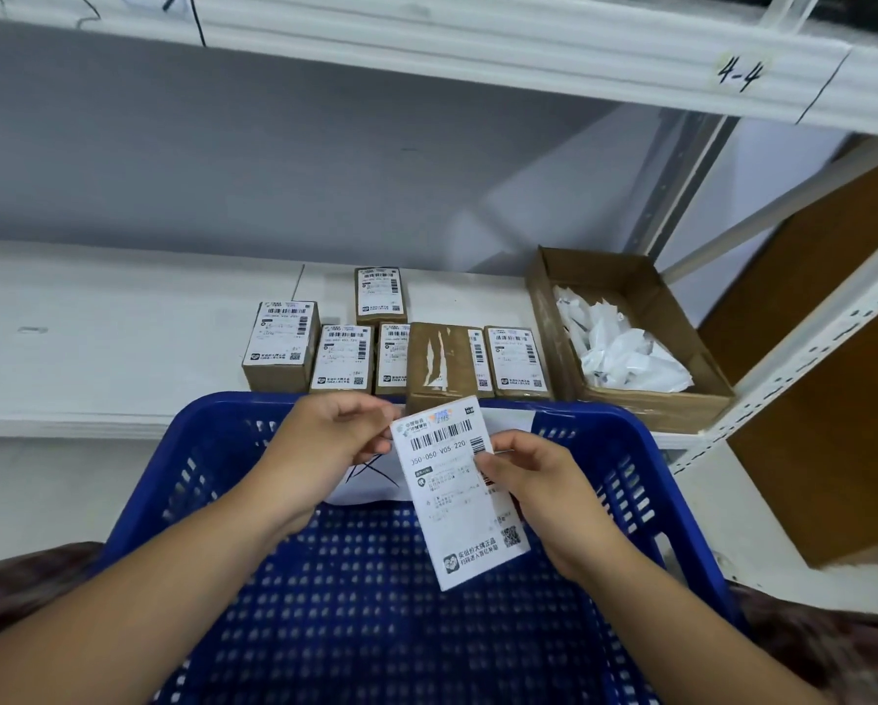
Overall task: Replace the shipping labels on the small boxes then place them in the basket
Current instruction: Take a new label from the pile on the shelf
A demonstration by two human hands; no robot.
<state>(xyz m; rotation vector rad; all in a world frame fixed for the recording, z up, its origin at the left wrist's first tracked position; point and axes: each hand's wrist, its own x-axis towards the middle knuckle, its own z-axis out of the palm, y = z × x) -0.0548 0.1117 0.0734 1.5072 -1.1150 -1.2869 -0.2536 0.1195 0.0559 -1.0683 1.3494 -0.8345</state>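
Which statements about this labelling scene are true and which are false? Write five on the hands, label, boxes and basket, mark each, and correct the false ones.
1. The left hand and right hand both hold one shipping label above the blue basket. True.
2. The blue basket already holds several boxes. False: no box shows in it.
3. One small box on the shelf has a bare top with white torn scraps. True.
4. The open cardboard carton on the right is packed with small boxes. False: it holds crumpled white paper.
5. The upper shelf edge bears the handwritten mark 4-4. True.
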